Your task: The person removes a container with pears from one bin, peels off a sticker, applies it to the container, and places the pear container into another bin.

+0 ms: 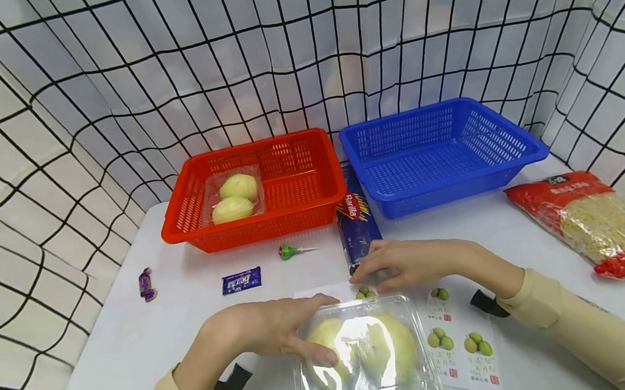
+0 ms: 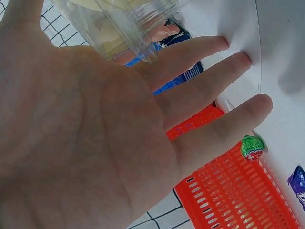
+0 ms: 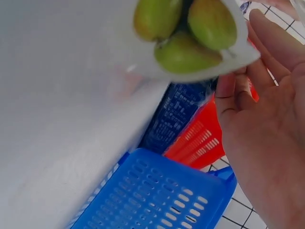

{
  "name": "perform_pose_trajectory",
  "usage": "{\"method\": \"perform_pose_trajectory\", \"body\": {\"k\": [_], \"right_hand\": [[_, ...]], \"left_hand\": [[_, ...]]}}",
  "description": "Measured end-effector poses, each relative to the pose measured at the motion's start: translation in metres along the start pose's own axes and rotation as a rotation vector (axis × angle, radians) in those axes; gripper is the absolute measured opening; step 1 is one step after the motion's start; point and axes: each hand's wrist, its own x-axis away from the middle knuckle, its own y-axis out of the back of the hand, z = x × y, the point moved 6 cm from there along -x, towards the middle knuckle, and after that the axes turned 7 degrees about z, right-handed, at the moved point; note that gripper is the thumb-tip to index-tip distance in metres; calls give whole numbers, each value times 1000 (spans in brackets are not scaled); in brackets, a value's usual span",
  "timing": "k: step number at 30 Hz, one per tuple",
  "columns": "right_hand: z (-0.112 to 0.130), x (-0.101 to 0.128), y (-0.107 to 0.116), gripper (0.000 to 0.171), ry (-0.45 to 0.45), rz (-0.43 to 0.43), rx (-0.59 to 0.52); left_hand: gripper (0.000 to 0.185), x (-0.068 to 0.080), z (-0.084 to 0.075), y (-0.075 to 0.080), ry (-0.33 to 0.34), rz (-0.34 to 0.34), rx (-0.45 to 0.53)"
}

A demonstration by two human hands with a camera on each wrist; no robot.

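Observation:
A clear plastic clamshell (image 1: 369, 350) with two pale yellow-green fruits lies at the table's near edge. My left hand (image 1: 325, 328) rests on its left side, thumb on the lid. In the left wrist view this hand (image 2: 238, 71) has straight, spread fingers, with the clamshell (image 2: 124, 24) by the palm. A white sheet printed with green fruits (image 1: 459, 342) lies partly under the clamshell. My right hand (image 1: 371, 276) pinches its far corner. In the right wrist view that corner (image 3: 186, 33) is lifted off the table, with the fingers (image 3: 228, 93) curled at its edge.
An orange basket (image 1: 309, 152) at the back holds a second fruit clamshell (image 1: 233, 196); a blue basket (image 1: 507, 143) stands beside it. A Barilla box (image 1: 356, 228), a lollipop (image 1: 289, 251), a blue candy (image 1: 241, 280), a purple candy (image 1: 146, 284) and a noodle bag (image 1: 595, 221) lie around.

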Motion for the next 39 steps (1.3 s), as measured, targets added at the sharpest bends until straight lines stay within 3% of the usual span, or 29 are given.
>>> {"method": "perform_pose_trajectory", "body": {"k": [12,22,30,39], "right_hand": [[1,-2,-1,44,33,9,72],[-1,-2,-2,41,13,-4,-2],[3,-2,-3,24,63,-60,175],[9,-5,-3,9,97,-150,278]], "left_hand": [[83,3,1,0,-12,-12,-15],[82,0,2,-2,20,2,-30],[81,-2,0,-1,15,3,-32],[81,-1,1,-1,32,9,-25]]}}
